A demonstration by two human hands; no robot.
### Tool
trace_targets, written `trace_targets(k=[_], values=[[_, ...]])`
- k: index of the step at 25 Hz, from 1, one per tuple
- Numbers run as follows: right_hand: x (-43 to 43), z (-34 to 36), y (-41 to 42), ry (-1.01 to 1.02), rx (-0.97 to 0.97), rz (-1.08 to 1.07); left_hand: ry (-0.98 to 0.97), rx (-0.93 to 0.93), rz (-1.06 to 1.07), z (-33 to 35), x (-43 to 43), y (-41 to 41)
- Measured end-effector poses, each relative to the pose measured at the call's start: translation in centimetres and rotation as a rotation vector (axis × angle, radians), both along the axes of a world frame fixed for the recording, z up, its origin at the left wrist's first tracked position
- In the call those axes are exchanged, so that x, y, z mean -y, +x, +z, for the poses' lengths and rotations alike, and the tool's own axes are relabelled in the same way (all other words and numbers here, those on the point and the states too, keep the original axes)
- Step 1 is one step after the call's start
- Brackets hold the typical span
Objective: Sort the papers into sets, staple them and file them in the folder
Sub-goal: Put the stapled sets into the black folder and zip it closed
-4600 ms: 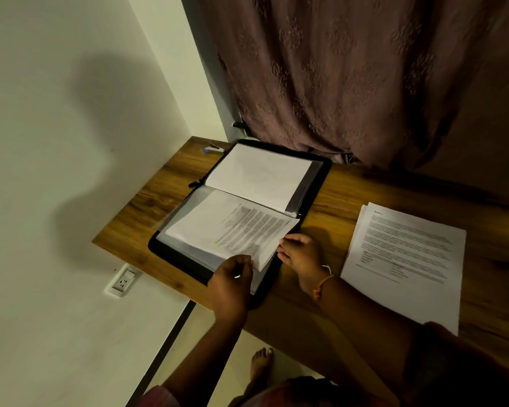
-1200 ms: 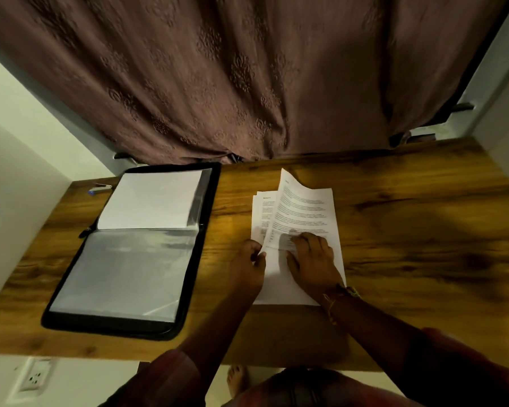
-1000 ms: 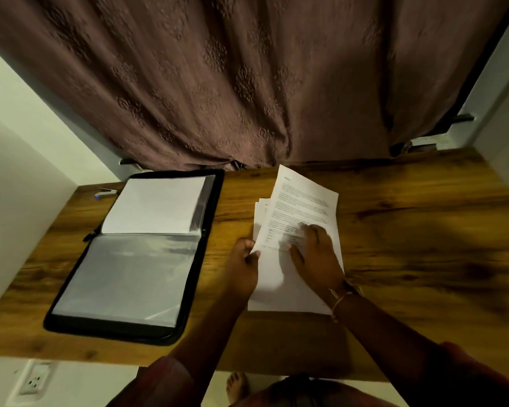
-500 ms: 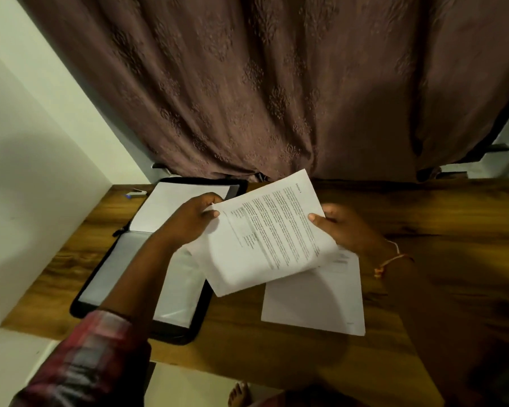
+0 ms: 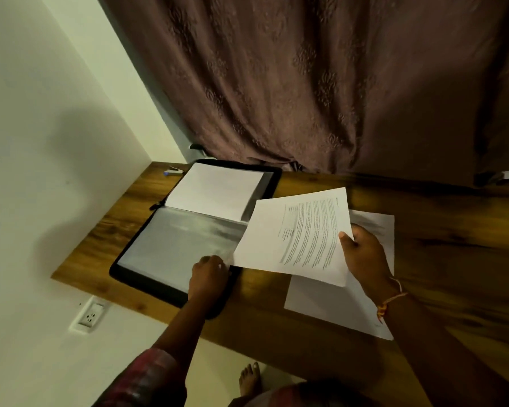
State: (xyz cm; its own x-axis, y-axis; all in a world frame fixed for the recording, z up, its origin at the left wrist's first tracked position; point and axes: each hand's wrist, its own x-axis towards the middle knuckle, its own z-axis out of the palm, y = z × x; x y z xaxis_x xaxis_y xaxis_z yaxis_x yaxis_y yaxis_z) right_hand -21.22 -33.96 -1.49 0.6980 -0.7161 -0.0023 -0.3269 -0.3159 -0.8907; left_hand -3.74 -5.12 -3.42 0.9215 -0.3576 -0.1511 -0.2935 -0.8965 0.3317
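Observation:
A black folder (image 5: 147, 277) lies open on the left of the wooden desk (image 5: 453, 245); its near half shows a clear plastic sleeve (image 5: 180, 245), its far half a white sheet (image 5: 215, 190). My right hand (image 5: 365, 254) pinches a printed paper set (image 5: 300, 236) by its right edge and holds it above the desk, overlapping the folder's right side. My left hand (image 5: 209, 274) rests with curled fingers at the sleeve's near right corner; whether it pinches the sleeve is hidden. A stack of papers (image 5: 335, 304) lies on the desk under my right hand. A small stapler (image 5: 172, 171) sits at the far left corner.
A brown curtain (image 5: 306, 83) hangs behind the desk. A white wall (image 5: 41, 142) borders the desk on the left, with a wall socket (image 5: 90, 315) below the desk edge. A bare foot (image 5: 249, 380) shows on the floor below.
My left hand let go of the printed set and dropped to the folder's near right corner. My right hand alone carries the set leftward over the folder. The view swung left.

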Motion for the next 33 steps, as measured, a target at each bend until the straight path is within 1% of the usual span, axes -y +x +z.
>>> trace_targets(k=[1,3,8,11,15,19,23,30,33], values=[[0.0,0.1,-0.3,0.001,-0.015,0.009,0.027,0.025,-0.028,-0.8,-0.6,-0.4],[0.0,0.0,-0.7,0.026,-0.049,0.020,0.011,0.050,-0.010,-0.9,-1.0,-1.0],[0.1,-0.1,-2.0,0.057,-0.115,0.029,0.028,0.057,0.107,0.9,0.3,-1.6],[0.0,0.5,-2.8,0.189,-0.067,0.014,-0.039,0.051,0.189,1.3,0.2,-1.3],[0.6,0.4,-3.5,0.399,0.016,-0.043,-0.185,-0.019,0.321,1.8,0.3,-0.1],[1.7,-0.3,-3.9,0.554,0.010,-0.071,-0.249,-0.040,0.372,2.4,0.5,0.9],[2.3,-0.5,-4.1,0.689,0.015,-0.017,-0.364,-0.018,0.395,3.2,0.5,1.1],[1.7,-0.1,-3.5,0.816,-0.004,0.109,-0.395,0.080,0.374,3.8,0.1,1.7],[1.2,-0.3,-2.7,0.827,0.007,0.087,-0.328,0.109,0.317,3.8,-0.1,1.6]])
